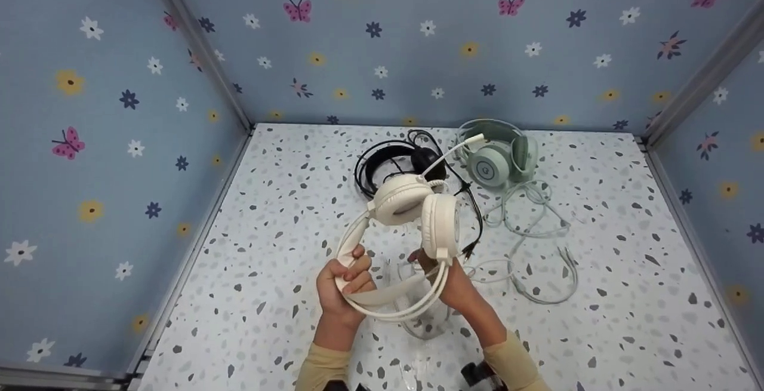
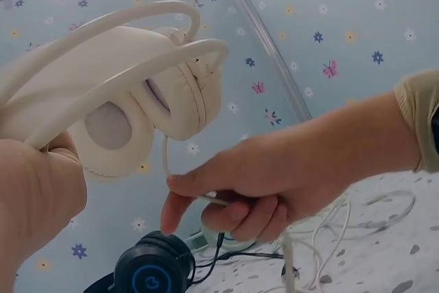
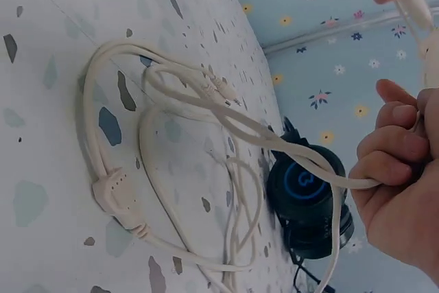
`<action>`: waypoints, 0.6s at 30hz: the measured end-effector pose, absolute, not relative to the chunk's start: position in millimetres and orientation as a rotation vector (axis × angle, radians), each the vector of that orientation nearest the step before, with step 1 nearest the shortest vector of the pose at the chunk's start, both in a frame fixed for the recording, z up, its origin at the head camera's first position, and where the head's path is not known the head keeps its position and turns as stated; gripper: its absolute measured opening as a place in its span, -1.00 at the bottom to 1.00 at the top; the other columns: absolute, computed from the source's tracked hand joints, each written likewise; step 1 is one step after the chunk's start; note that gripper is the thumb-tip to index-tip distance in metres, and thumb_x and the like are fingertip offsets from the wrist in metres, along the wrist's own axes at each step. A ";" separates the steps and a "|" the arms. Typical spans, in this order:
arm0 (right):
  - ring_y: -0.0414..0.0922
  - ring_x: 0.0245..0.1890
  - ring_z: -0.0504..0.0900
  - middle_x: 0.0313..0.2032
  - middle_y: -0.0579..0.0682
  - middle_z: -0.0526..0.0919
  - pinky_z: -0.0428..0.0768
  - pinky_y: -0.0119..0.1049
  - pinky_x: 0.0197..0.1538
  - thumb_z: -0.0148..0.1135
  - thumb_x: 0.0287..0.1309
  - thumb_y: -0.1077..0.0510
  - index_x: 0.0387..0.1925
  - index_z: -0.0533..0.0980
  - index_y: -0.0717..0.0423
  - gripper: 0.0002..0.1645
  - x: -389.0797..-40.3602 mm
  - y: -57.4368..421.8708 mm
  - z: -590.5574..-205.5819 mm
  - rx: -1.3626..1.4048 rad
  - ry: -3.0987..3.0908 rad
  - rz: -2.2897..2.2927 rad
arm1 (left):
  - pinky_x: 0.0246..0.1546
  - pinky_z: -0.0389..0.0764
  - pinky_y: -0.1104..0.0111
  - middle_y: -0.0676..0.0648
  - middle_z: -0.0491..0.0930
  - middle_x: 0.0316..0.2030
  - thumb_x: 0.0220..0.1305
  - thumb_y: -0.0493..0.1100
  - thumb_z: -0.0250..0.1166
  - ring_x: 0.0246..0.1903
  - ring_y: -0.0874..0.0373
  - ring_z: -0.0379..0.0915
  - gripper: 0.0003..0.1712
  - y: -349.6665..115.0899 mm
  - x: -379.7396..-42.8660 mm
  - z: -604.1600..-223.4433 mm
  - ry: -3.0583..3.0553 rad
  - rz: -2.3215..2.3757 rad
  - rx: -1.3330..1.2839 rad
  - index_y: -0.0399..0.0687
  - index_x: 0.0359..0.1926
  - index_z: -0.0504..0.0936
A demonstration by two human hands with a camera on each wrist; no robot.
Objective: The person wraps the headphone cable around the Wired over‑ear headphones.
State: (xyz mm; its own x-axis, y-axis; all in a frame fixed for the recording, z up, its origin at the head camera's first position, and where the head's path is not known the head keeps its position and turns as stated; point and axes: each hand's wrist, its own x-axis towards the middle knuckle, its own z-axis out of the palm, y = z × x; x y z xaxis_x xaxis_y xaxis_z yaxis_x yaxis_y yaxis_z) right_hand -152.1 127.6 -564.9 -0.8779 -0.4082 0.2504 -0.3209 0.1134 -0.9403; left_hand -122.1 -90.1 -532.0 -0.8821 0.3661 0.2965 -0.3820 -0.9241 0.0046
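A white headset (image 1: 440, 224) with its boom microphone raised hangs above the speckled table. My left hand (image 1: 341, 292) grips its headband, fingers curled round the band, with the two ear cups pointing away from me. Below the nearer ear cup is my right hand (image 1: 455, 283), partly hidden behind the cup and band in the head view. In the left wrist view, the right hand (image 2: 274, 176) pinches the headset's thin white cable (image 2: 166, 156) with curled fingers. More of that cable (image 3: 309, 159) runs from the fist down to loops on the table, with an inline control box (image 3: 118, 197) and plugs (image 3: 223, 90).
A black headset (image 1: 425, 161) with its cord lies behind the white one. To its right sits a pale green headset (image 1: 489, 167), its cable (image 1: 546, 234) looped across the table's right half. Patterned walls (image 1: 406, 39) enclose the table's back and sides.
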 end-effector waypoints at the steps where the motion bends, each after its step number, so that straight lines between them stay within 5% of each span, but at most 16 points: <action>1: -0.06 -0.04 0.60 -0.04 -0.03 0.62 0.53 -0.19 0.01 -0.08 0.47 0.21 0.16 0.41 0.12 -0.68 -149.7 126.2 -560.3 -0.713 2.383 -1.803 | -0.72 0.26 0.51 0.11 -0.04 -0.61 0.08 -0.33 -0.21 -0.78 0.33 -0.03 -0.76 -91.5 -122.8 -534.8 -0.041 2.763 0.395 -0.12 -0.17 0.15; 4: -0.10 -0.37 0.60 -0.26 -0.06 0.66 0.54 -0.18 -0.24 -0.11 0.50 0.04 0.02 0.53 0.10 -0.66 -143.6 132.0 -552.7 -0.654 2.596 -1.457 | -0.75 0.27 0.49 0.09 -0.04 -0.62 0.06 -0.37 -0.28 -0.78 0.30 -0.01 -0.77 -94.5 -124.1 -542.1 0.080 2.903 0.299 -0.09 -0.22 0.12; 8: -0.26 -0.69 0.30 -0.58 -0.18 0.46 0.39 -0.31 -0.52 -0.11 0.50 0.02 0.00 0.54 0.00 -0.68 -135.1 146.5 -544.1 -0.702 2.643 -1.273 | -0.80 0.21 0.48 0.07 -0.04 -0.66 0.05 -0.41 -0.37 -0.83 0.27 0.00 -0.76 -95.0 -125.1 -547.3 0.317 3.057 0.145 -0.07 -0.27 0.08; 12: -0.33 -0.76 0.18 -0.70 -0.23 0.27 0.30 -0.38 -0.61 -0.07 0.47 -0.02 -0.14 0.56 -0.07 -0.73 -129.6 159.5 -540.3 -0.688 2.626 -1.262 | -0.85 0.13 0.51 0.07 -0.06 -0.69 0.04 -0.43 -0.36 -0.86 0.28 -0.01 -0.77 -96.0 -127.2 -549.1 0.610 3.140 0.048 -0.08 -0.30 0.06; 18: -0.30 -0.74 0.22 -0.69 -0.22 0.31 0.32 -0.37 -0.57 -0.01 0.45 -0.01 -0.37 0.49 -0.12 -0.76 -123.4 177.5 -535.1 -0.618 2.595 -1.237 | -0.87 0.07 0.51 0.08 0.03 -0.73 0.01 -0.49 -0.26 -0.89 0.31 0.04 -0.77 -100.8 -137.5 -541.7 0.934 3.235 0.075 -0.08 -0.38 0.07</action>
